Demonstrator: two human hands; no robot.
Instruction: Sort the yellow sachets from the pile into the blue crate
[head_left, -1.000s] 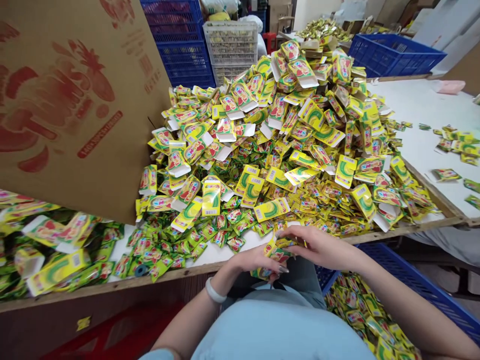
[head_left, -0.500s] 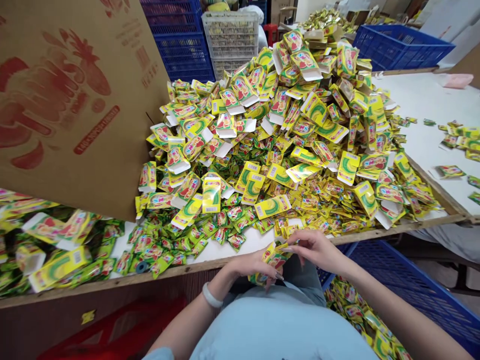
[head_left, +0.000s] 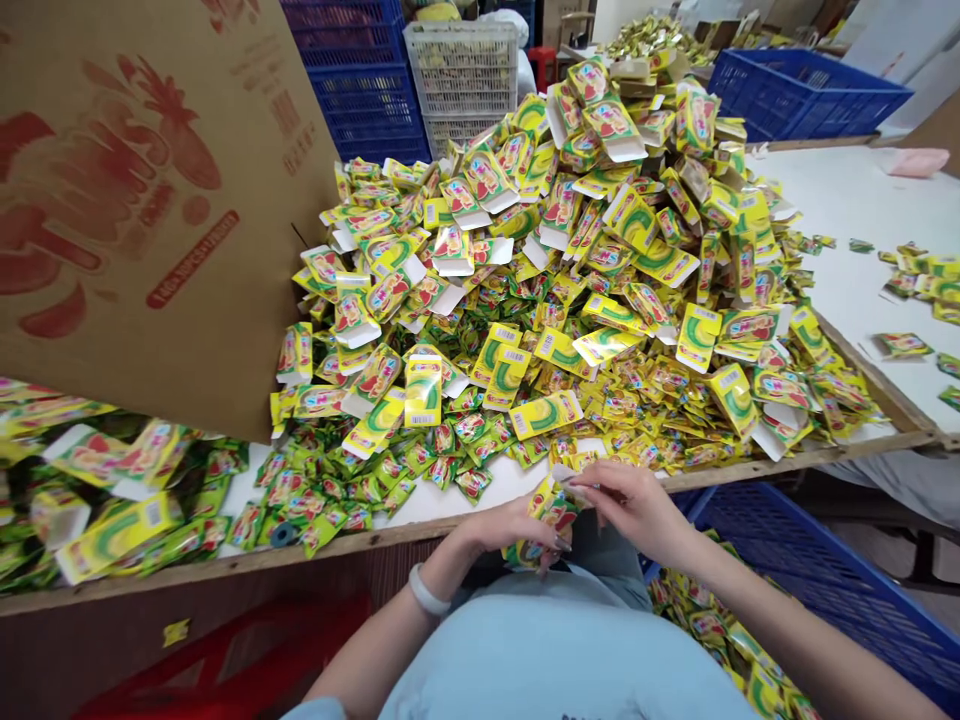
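My left hand is closed around a small yellow-and-green candy box with red fruit print, just below the table's front edge. At the box's upper end, my right hand pinches a white flap with thumb and fingertips. Part of the box is hidden under my left fingers. Straight ahead lie yellow candy packets and, to the left, green candy packets. Behind them rises a big heap of similar yellow boxes, many with white flaps standing out.
A large brown carton leans over the table's left side. Below the table at right, a blue crate holds filled boxes or packets. Another blue basket and stacked crates stand behind. A red stool is at lower left.
My right fingers have moved slightly to the box's top end, where a white flap now shows. The left hand still holds the box in nearly the same place.
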